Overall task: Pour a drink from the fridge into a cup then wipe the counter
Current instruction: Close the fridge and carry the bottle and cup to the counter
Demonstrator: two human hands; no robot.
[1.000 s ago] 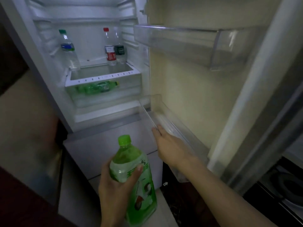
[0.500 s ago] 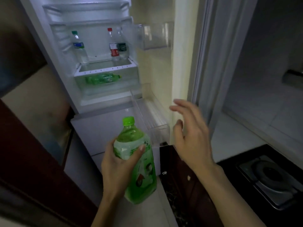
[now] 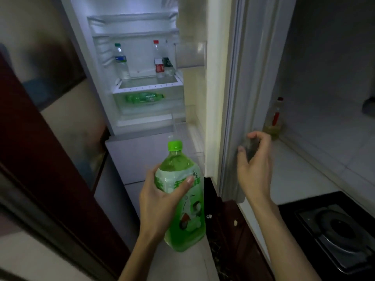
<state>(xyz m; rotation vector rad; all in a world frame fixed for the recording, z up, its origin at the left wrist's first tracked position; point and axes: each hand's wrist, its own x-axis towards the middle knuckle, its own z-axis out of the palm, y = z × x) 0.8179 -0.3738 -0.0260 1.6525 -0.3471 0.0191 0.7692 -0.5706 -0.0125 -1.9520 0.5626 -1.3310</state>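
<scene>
At the open fridge [image 3: 140, 126], a drink bottle was in hand.
Left hand [image 3: 160, 199] gripped the green bottle [image 3: 181, 164]; right hand [image 3: 255, 169], half-curled, was by the fridge door [image 3: 215, 98], contact unclear.

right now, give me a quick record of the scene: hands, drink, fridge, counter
left hand: grips large green plastic drink bottle, upright, green cap on
right hand: fingers curled at white fridge door edge; contact unclear
fridge: open; clear plastic bottles standing inside; green plastic bottle lying in clear drawer
counter: white counter, yellowish bottle in corner, black gas stove
</scene>
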